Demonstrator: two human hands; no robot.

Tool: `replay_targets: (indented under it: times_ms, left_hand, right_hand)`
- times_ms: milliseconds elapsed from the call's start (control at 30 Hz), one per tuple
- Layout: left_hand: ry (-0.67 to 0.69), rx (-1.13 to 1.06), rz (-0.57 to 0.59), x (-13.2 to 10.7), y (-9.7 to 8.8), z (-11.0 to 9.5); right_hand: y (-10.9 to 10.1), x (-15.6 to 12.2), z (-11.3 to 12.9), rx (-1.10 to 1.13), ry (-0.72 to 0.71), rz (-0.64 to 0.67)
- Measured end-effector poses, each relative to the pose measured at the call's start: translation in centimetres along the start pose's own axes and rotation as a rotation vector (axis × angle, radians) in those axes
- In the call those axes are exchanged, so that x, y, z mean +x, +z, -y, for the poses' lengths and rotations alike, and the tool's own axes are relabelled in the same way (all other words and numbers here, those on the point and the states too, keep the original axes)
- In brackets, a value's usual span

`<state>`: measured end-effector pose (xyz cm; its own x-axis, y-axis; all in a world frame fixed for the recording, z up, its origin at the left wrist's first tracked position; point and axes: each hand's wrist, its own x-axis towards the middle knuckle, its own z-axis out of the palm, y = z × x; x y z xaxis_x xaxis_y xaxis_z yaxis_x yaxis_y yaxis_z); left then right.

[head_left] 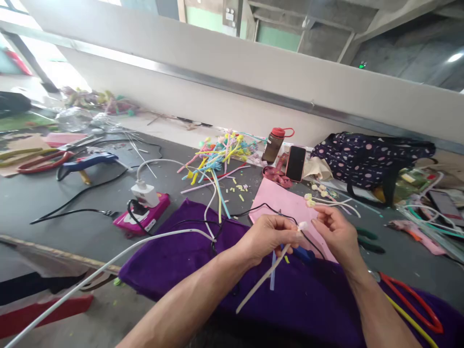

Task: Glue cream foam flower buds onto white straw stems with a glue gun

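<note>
My left hand (270, 238) pinches a cream-white fuzzy stem (261, 280), which slants down toward me over the purple cloth (174, 266). A small white tuft (302, 225) tops the stem, just beyond my fingertips. To the right, my right hand (336, 234) hovers apart from the stem, fingers curved and spread, with nothing visible in them. Beneath my left hand lies a blue tool (303, 254), mostly hidden, and a translucent bluish stick (272, 278) pokes out nearby. Several pale stems with flower-like heads (311, 200) rest beyond my right hand, by the pink sheet (270, 195).
Colourful fuzzy stems (221, 154) are heaped mid-table, near a bottle (272, 147), a phone (296, 163) and a patterned bag (369, 159). A magenta power strip (159, 208) with cables sits left. Red-handled scissors (413, 299) and dark-green-handled tool (369, 240) lie right.
</note>
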<state>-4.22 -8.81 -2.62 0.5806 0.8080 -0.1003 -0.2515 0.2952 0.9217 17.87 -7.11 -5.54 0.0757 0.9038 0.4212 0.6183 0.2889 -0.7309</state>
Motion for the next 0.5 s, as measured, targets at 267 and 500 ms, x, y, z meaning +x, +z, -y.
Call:
replay_targets:
  times_ms: [267, 500]
  left_hand:
    - [0.014, -0.03, -0.006, -0.2, 0.1, -0.2]
    - [0.039, -0.068, -0.035, -0.5, -0.1, -0.7]
  right_hand:
    - [0.9, 0.0, -1.2, 0.176, 0.088, 0.242]
    - [0.8, 1.3, 1.4, 0.029, 0.025, 0.346]
